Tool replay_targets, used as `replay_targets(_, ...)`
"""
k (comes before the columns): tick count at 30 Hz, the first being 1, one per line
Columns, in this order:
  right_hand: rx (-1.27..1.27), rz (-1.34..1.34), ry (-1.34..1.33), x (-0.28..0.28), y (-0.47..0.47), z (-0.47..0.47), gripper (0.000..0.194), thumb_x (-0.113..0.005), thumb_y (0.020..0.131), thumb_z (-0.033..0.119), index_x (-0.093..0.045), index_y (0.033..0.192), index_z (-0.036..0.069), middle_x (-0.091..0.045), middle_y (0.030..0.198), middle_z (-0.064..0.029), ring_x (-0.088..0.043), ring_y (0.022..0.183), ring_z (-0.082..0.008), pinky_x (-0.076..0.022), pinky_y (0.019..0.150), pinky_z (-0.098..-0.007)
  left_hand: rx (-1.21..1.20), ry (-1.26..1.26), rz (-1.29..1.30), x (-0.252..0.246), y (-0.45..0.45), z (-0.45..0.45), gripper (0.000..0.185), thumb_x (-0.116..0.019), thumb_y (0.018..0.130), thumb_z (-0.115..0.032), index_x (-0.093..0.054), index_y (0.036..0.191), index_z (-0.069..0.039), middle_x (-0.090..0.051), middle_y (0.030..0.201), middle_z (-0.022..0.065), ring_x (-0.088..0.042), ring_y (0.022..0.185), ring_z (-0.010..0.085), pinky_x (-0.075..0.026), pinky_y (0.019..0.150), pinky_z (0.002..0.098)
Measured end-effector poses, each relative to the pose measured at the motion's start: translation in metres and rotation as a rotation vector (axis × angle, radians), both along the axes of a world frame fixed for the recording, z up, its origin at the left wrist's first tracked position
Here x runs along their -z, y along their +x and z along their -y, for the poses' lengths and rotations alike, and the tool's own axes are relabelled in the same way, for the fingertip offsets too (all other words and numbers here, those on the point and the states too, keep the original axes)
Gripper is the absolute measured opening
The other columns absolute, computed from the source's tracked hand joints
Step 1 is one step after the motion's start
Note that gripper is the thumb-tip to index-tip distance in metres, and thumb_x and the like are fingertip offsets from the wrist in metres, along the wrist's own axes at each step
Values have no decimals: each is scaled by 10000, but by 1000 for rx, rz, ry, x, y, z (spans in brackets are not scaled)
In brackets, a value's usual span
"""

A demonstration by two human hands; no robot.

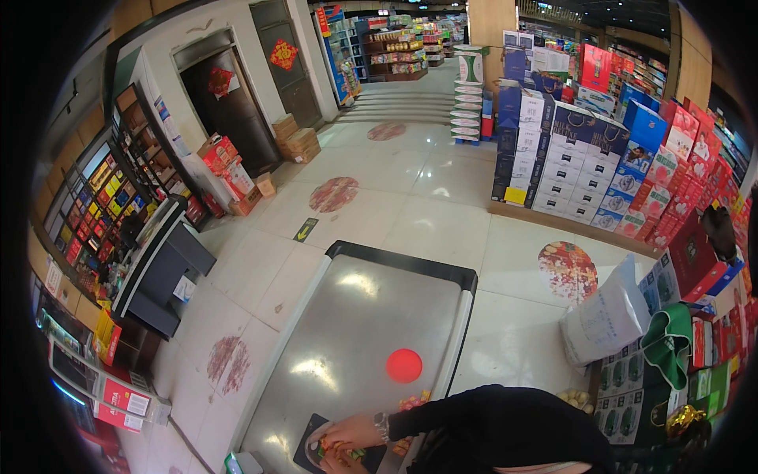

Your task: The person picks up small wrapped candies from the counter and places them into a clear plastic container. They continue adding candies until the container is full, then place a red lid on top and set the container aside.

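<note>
Near the bottom edge, my right hand (355,431), in a black sleeve and with a metal wristwatch (381,425), has its fingers curled over small colourful pieces (324,451), which look like wrapped sweets. Just below it, partly cut off by the frame, my left hand (344,462) closes on the same pieces. They lie in a clear round dish (312,438) on a flat black square base (303,453). Both stand on the metal-topped counter (331,314). A red round disc (404,365) and more small wrapped pieces (414,400) lie beside my right forearm.
A black edge (402,260) bounds the counter's far end. Stacked drink cartons (568,160) stand on a low platform at right, near a white sack (607,314). Left are a checkout desk (160,266) and cardboard boxes (299,142). Tiled floor (391,213) leads towards steps (402,106).
</note>
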State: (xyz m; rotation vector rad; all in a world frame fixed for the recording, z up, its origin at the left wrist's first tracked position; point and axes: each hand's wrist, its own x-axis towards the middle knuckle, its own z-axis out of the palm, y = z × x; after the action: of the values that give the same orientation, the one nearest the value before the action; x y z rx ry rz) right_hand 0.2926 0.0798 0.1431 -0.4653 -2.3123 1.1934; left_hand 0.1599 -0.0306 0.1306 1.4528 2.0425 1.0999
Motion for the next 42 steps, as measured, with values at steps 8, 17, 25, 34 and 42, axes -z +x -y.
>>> replay_targets(8,76,-35,425,1,-34,2,109,-562,824,162,-557,922,116,-592,995,-30,-604,1055,-215,-533,798,-341,-143,-126,-189,3,-14,5,375,-677,857,-220,-626,1163,-10,-635,1183,164,-604,1046,338,-493,902,404)
replay_targets(17,150,-122,460,-2,-21,3,141,-567,823,192,-566,936,107,-606,935,-33,-609,987,-229,-532,736,-360,-172,-60,271,30,-20,1,384,-577,931,-206,-561,1225,40,-627,1157,220,-612,1021,334,-523,835,404)
replay_targets(25,-6,6,453,34,-51,1,182,-622,773,169,-598,919,62,-612,1130,-98,-565,1109,-293,-516,857,-398,-74,-177,-26,-1,-19,1,432,-523,951,-251,-522,1287,20,-598,1196,238,-579,1076,370,-452,951,417)
replay_targets(34,-97,46,471,37,-79,-26,331,-644,791,267,-570,1053,77,-562,1162,-109,-549,1099,-307,-508,837,-408,122,109,-208,69,-54,-18,489,-559,923,-321,-503,1342,-75,-579,1254,188,-555,1157,311,-424,990,382)
replay_targets(42,194,208,469,54,14,-12,451,-653,798,354,-544,1147,90,-528,1201,-117,-543,1095,-313,-500,826,-428,28,-92,-68,83,-23,-10,549,-676,757,-308,-532,1223,-56,-538,1232,194,-497,1143,406,-404,983,477)
